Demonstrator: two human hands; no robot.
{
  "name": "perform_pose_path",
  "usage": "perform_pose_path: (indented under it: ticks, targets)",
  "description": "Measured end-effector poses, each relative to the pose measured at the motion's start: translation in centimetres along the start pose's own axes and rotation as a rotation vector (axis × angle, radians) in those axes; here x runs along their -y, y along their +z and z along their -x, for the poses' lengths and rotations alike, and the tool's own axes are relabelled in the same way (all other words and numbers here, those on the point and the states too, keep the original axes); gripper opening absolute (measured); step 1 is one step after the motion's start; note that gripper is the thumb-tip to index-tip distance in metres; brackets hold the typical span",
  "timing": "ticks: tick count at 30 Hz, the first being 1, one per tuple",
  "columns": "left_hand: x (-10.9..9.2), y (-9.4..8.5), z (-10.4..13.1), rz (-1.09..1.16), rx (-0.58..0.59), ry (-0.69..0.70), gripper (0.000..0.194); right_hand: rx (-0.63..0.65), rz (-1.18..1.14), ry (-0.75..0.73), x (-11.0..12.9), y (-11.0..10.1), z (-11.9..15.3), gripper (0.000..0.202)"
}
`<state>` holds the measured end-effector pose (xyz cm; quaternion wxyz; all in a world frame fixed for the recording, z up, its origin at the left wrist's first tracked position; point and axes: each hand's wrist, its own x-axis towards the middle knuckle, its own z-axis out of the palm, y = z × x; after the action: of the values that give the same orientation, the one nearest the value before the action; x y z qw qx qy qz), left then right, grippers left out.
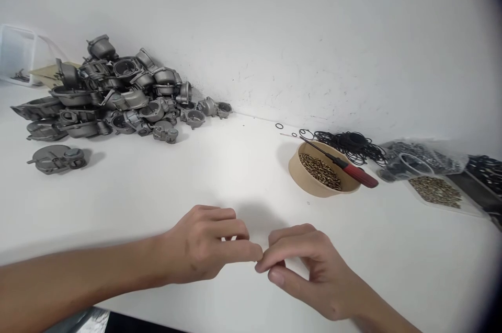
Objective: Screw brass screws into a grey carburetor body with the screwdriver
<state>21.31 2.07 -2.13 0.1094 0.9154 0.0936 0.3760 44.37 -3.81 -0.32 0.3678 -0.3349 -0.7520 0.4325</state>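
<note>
The fingertips of the left hand (204, 244) and the right hand (309, 270) meet low in the middle of the view, just above the white tabletop (235, 165). The left forefinger and thumb are pressed together in a pinch, the other fingers curled under; the right forefinger and thumb close against the same spot, so the two pinches touch tip to tip. Whatever lies between them is too small to make out, and whether anything is held at all cannot be told.

The tabletop is smooth, matt white and brightly lit, with soft shadows under the hands. It runs back to a plain white wall (314, 35) marked with faint scuffs and specks.

Beyond the right hand stands a round tan bowl (301, 176) holding small brass-coloured parts (319, 168), and a red-handled screwdriver (345, 165) lies across its rim. Behind it is a loose heap of thin black rubber rings (349, 145), a few lying apart toward the wall. Further right are a clear plastic bag of dark parts (423, 158) and a flat tray of more brass-coloured pieces (435, 191).

Far left, against the wall, is a pile of grey cast-metal housings (117, 95), with one single grey casting (58, 159) lying apart in front of it. A clear plastic container (15, 53) sits at the left edge.

No brand, label or legible writing shows anywhere.
</note>
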Motion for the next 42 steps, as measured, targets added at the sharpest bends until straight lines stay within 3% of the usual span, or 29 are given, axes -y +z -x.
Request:
perform_pose_path:
  ticks: [6, 13, 24, 42]
  targets:
    - [-0.1, 0.1, 0.0, 0.157, 0.021, -0.107, 0.013, -0.175, 0.137, -0.088, 0.1, -0.5, -0.2, 0.020]
    - [-0.3, 0.1, -0.4, 0.197, 0.009, -0.127, 0.010, -0.183, 0.071, -0.114, 0.1, 0.5, -0.1, 0.028]
    - [-0.5, 0.3, -0.1, 0.232, 0.028, -0.144, 0.008, -0.228, -0.167, 0.007, 0.3, 0.9, -0.1, 0.020]
    - [-1.2, 0.5, 0.0, 0.442, 0.025, -0.339, 0.007, -0.210, -0.130, -0.013, 0.0, 1.2, -0.1, 0.022]
